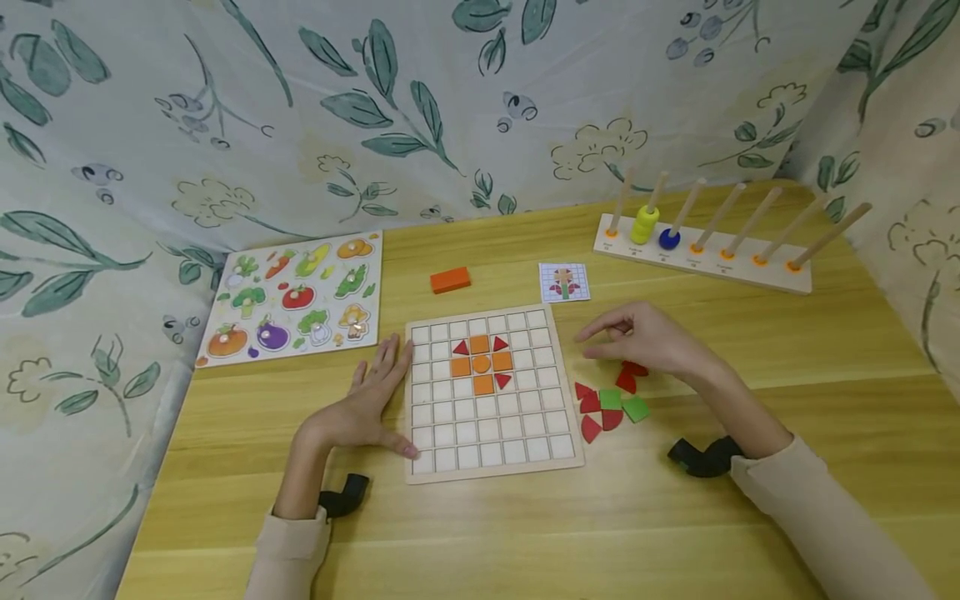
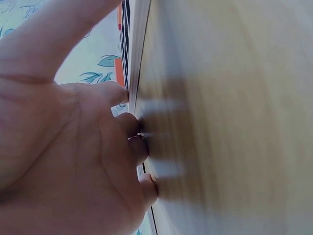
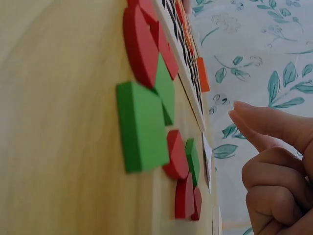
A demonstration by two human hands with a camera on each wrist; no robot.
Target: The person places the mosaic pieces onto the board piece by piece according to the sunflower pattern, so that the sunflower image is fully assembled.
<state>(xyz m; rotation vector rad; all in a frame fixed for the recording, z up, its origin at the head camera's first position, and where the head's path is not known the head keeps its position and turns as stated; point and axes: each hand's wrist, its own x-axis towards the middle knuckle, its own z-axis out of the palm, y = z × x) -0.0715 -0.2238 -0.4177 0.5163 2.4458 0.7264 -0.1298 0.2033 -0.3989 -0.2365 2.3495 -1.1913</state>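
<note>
A wooden grid board (image 1: pixel 487 454) lies flat on the table. Orange squares (image 1: pixel 483 385) surround an orange circle (image 1: pixel 481 363) in its cells, with three red triangles (image 1: pixel 461 347) at the corners. My left hand (image 1: pixel 363 412) spreads along the board's left edge, fingertips and thumb at the rim; its palm (image 2: pixel 83 152) fills the left wrist view. My right hand (image 1: pixel 648 337) hovers beyond the board's right edge with nothing visible between thumb and index finger, the other fingers bent. Below it lie loose red pieces (image 1: pixel 612 419) and green squares (image 3: pixel 142 127).
A small pattern card (image 1: pixel 566 287) lies behind the board, beside an orange block (image 1: pixel 450 280). At back left is a vegetable puzzle board (image 1: pixel 258 275). A peg rack (image 1: pixel 701 257) with yellow and blue rings stands at back right. Floral cloth (image 1: pixel 375 108) borders the table.
</note>
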